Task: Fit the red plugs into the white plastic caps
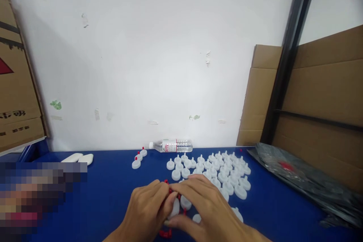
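Observation:
My left hand [149, 208] is closed, thumb and fingers pinching a white nozzle cap [175, 208]. From the other side my right hand [208, 206] curls round the same cap, its thumb at the cap's lower edge and its index finger near the top. Small red tip caps [165, 233] lie on the table under and between the hands, partly hidden by the fingers. Whether one of them sits on the held cap's nozzle, I cannot make out. Just right of the fingers is a loose white nozzle cap [186, 202].
A large group of white nozzle caps [222, 177] covers the blue table [107, 193] at right. Three red-tipped white caps [136, 163] stand in a row left of a lying water bottle [176, 146]. Black plastic bags [303, 181] lie far right. White oval objects [86, 159] sit left.

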The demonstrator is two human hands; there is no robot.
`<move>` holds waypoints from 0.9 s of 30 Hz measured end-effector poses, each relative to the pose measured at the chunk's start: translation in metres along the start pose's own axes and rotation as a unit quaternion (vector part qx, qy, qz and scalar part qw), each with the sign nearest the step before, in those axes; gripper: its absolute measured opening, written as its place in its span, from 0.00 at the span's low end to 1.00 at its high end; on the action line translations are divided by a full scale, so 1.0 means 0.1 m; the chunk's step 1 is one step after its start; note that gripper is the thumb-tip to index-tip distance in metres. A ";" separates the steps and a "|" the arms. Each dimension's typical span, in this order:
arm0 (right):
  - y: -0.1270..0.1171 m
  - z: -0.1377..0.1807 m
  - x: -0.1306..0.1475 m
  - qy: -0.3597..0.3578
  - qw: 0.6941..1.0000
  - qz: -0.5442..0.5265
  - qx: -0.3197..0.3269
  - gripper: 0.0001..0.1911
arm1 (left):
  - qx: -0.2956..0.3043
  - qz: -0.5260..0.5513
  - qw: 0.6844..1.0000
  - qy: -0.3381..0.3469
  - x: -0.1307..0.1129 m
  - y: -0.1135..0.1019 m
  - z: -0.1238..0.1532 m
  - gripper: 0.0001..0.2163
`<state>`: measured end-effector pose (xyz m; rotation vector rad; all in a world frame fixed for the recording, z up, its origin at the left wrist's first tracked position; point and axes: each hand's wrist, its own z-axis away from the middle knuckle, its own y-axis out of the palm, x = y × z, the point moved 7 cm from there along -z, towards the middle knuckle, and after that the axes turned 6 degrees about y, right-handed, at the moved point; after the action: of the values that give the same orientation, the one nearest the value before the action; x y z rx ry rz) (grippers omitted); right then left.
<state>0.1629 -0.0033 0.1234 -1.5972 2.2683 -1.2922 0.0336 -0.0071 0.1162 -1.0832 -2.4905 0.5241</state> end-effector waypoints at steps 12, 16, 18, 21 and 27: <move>-0.01 0.10 0.00 -0.028 0.999 0.036 -0.019 0.16 | 0.070 0.104 0.991 0.054 -0.05 -0.03 -0.02 0.07; -0.13 0.05 0.06 -0.069 0.994 0.071 -0.048 0.13 | 0.121 0.143 0.981 0.057 -0.01 0.03 0.01 0.09; -0.19 0.03 0.12 -0.105 0.989 0.082 -0.063 0.13 | 0.139 0.198 0.970 0.026 -0.01 0.08 0.02 0.11; -0.25 0.01 0.19 -0.147 0.979 0.122 -0.075 0.15 | 0.144 0.273 0.946 -0.101 0.04 0.19 0.05 0.16; -0.44 0.07 0.11 -0.218 0.945 0.227 -0.094 0.22 | 0.143 0.473 0.767 -0.409 0.25 0.44 0.26 0.27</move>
<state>0.1943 -0.0208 0.1524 -1.1465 2.3151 -0.5617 0.0321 0.0346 0.0776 -2.3030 -2.0599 1.9415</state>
